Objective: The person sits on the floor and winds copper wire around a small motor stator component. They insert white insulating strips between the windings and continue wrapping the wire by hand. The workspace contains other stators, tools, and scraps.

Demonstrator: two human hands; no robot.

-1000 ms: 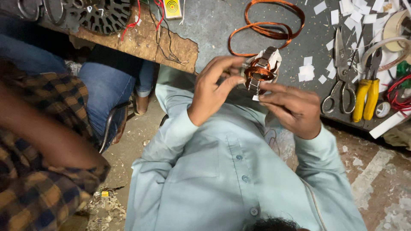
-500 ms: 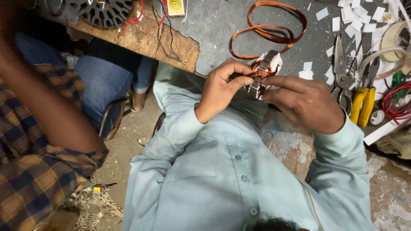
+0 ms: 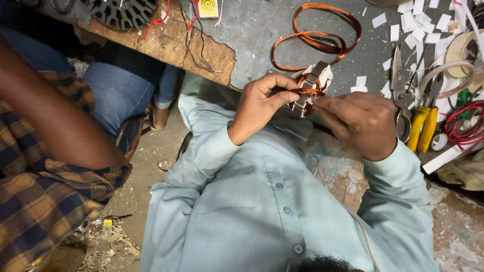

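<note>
The left hand [image 3: 262,103] and right hand [image 3: 360,123] are together gripping a small metal core [image 3: 308,90] wound with copper wire, fingers closed on it. It is hovering above the bench [image 3: 262,35] edge, near a loose copper coil [image 3: 322,38].

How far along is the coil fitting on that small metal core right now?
Looks done: a copper coil already sits around the small metal core, with white paper showing at it. In hand: the left hand pinches the coil while the right hand steadies the core's lower end. Probably left: a loose copper wire loop lies on the bench unfitted, with scissors and yellow-handled pliers untouched.
</note>
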